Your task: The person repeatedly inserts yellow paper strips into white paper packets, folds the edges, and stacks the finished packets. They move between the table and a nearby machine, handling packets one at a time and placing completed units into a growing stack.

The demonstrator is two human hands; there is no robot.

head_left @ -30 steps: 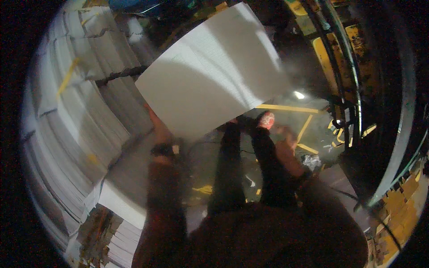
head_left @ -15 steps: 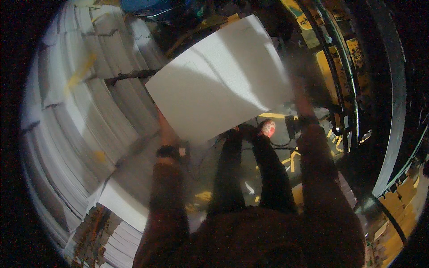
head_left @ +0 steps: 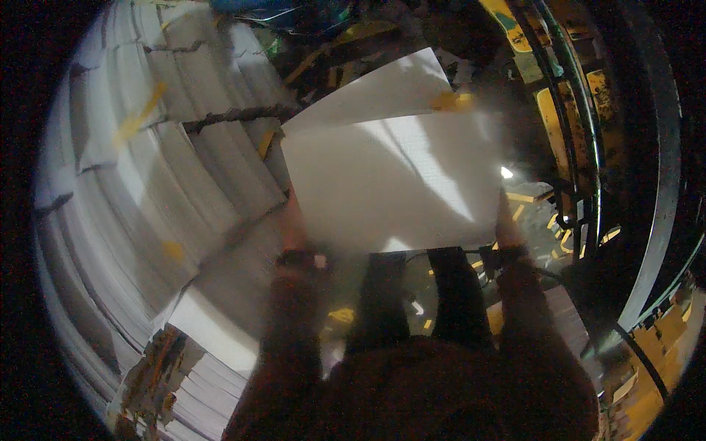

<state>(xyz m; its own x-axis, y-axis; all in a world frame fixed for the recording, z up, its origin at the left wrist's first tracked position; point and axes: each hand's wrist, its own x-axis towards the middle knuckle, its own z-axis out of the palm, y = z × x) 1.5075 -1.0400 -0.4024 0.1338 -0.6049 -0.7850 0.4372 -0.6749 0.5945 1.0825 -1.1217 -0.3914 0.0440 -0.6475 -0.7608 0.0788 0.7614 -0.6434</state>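
Note:
A batch of white paper sheets (head_left: 346,184) is held out in front of my body, lit by a bright slanting streak. Behind its far edge another white sheet or flap (head_left: 375,88) sticks up at a different angle. My left hand (head_left: 293,224) grips the left edge, most of its fingers hidden by the paper; a dark band circles that wrist. On the opposite edge my right hand (head_left: 507,224) has hold of the paper, its fingers also mostly covered. A small yellow tab (head_left: 452,101) shows at the far edge, blurred.
Tall stacks of white paper (head_left: 147,162) fill the left side, with a few yellow slips between them. Below them lies another paper stack (head_left: 213,331). Curved metal rails (head_left: 588,147) and yellow machine parts (head_left: 551,132) stand at the right. Yellow scraps (head_left: 566,242) litter the floor.
The paper has come nearer my body and turned more level. A second sheet or flap now shows behind its far edge. Both hands still hold the sides.

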